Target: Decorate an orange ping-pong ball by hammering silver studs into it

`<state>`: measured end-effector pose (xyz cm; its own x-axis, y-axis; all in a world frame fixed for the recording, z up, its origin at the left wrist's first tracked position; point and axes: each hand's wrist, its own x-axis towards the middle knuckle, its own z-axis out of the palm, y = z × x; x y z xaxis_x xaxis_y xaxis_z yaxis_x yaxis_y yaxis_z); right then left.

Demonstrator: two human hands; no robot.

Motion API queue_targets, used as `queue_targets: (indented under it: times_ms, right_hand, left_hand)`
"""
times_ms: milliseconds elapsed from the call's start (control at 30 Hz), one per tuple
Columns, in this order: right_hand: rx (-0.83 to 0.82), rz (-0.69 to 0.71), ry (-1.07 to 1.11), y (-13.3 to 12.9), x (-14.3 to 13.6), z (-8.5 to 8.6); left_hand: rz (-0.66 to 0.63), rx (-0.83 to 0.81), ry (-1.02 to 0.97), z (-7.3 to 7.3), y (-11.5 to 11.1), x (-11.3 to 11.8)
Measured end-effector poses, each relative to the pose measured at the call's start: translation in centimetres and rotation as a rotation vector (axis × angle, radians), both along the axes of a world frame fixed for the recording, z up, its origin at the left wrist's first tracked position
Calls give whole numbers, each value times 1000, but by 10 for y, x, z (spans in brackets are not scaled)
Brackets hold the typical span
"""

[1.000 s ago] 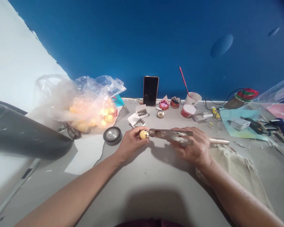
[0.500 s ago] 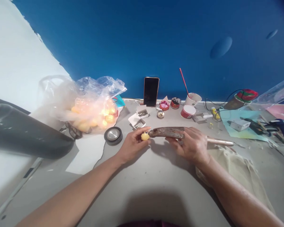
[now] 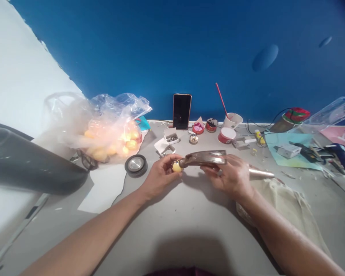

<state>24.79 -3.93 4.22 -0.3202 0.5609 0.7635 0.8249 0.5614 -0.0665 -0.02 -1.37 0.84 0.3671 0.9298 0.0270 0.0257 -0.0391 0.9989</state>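
Observation:
Between the thumb and fingers of my left hand (image 3: 161, 172) is a small yellow ball (image 3: 176, 166), with dark shiny bits on its upper side. My right hand (image 3: 230, 174) is wrapped round a worn brown tool that looks like a glue gun (image 3: 204, 158). Its narrow tip points left and meets the ball's right side; whether they touch, I cannot tell. A pale rod (image 3: 261, 173) sticks out to the right behind my right hand. Beyond my hands are two small white boxes, one with metal bits (image 3: 172, 138), and a ball covered in shiny pieces (image 3: 193, 138).
A clear plastic bag (image 3: 126, 105) of yellow-orange things lies left, near a grey cylinder (image 3: 40, 161) and a round black-rimmed disc (image 3: 136, 165). A phone (image 3: 182, 111) leans on the blue wall. Cups (image 3: 232, 120) stand behind; a beige cloth (image 3: 284, 203) lies right.
The tool has tilted slightly, its top now catching more light, and its rear rod shows less. The ball stays in my left hand. The whole view has shifted slightly.

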Motion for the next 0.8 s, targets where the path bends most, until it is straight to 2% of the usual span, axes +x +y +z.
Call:
queue_targets:
  times_ms: [133,233,367,533,667,800]
  right_hand:
    - [-13,-20,-3,-1,-1,1]
    - [-9,-9,41,-1,-2,2]
    - [-98,-1,-28,-4,-4,3]
    - [24,-11,-18,-9,-8,6]
    - [-32,65,-115,-12,-14,9]
    - [-25,56,-22,-7,-8,8]
  left_hand:
    - [65,111,260,5,-3,1]
    - [92,204,333,7,-3,2]
    - [89,246,376,8,-2,2]
    - [128,258,427,9,-5,4]
    - [94,192,370,8,-5,3]
    - [187,108,308,5,0,-1]
